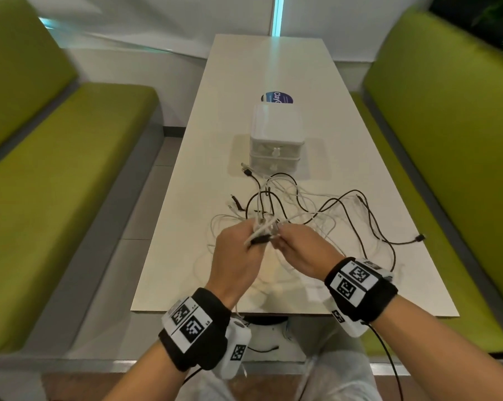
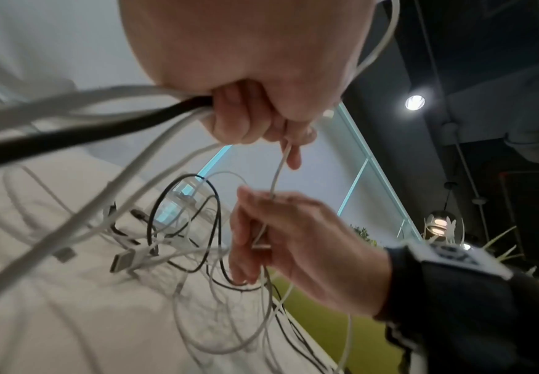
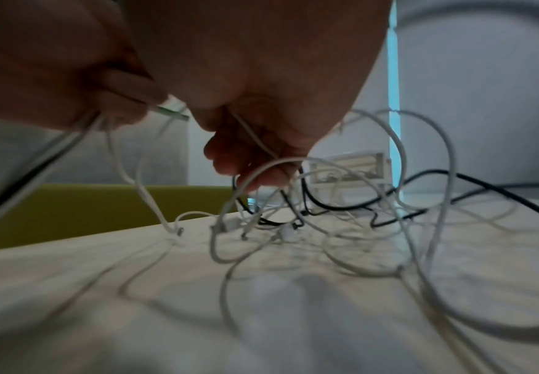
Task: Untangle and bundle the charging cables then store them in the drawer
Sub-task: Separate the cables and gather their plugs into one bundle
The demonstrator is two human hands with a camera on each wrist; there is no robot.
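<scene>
Two hands [image 1: 238, 250], one drawer unit [image 1: 276, 140], two benches [image 1: 56, 169]; cable [image 1: 302, 204] count unclear.

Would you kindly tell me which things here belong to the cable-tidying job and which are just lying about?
Part of the job:
- tangled white and black cables, gripped by the left hand and right hand
- white drawer unit, drawers closed

Just there:
- round blue sticker
- table
- green benches

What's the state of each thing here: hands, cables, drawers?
Left hand: grips several cable ends, white and black.
Right hand: pinches one thin white cable.
Cables: still tangled, unbundled, spread on the table.
Drawers: both closed; no cables stored that I can see.
</scene>
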